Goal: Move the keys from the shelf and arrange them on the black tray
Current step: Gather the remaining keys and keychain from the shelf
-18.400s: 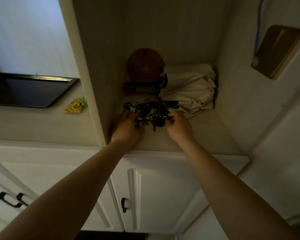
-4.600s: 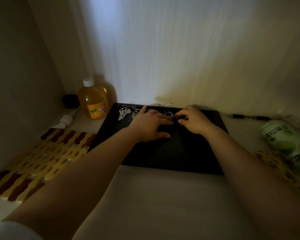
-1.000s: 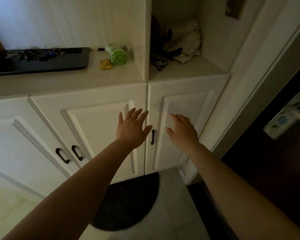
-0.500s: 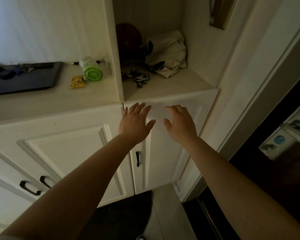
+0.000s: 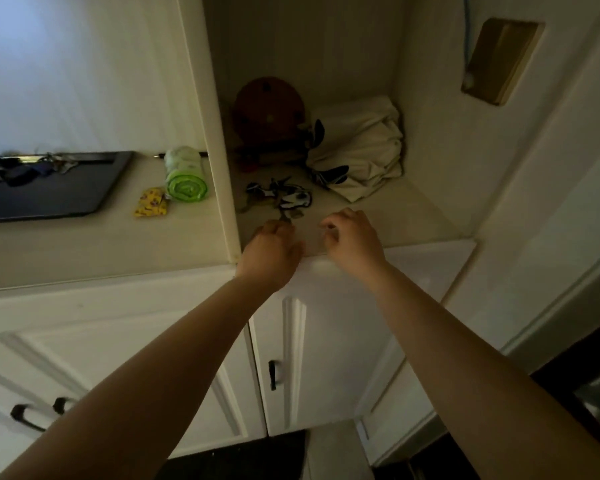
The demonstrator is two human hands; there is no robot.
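Observation:
A dark tangle of keys (image 5: 279, 199) with black-and-white fobs lies on the right-hand shelf, near its front. My left hand (image 5: 272, 249) is at the shelf's front edge, fingers curled down just short of the nearest key; its fingertips are hidden. My right hand (image 5: 352, 240) hovers beside it with bent, empty fingers, to the right of the pile. The black tray (image 5: 66, 202) sits on the counter at the far left. Several keys (image 5: 25, 168) lie along its back edge.
A green roll (image 5: 184, 174) and a yellow packet (image 5: 151, 202) lie between the tray and the upright divider (image 5: 219, 168). Behind the keys are a brown round object (image 5: 269, 112) and a cream cloth bag (image 5: 361, 143). White cabinet doors (image 5: 326, 341) hang below.
Both hands rose from in front of the cabinet doors to the shelf's front edge, and their spread fingers curled in. The view has tilted up toward the shelf.

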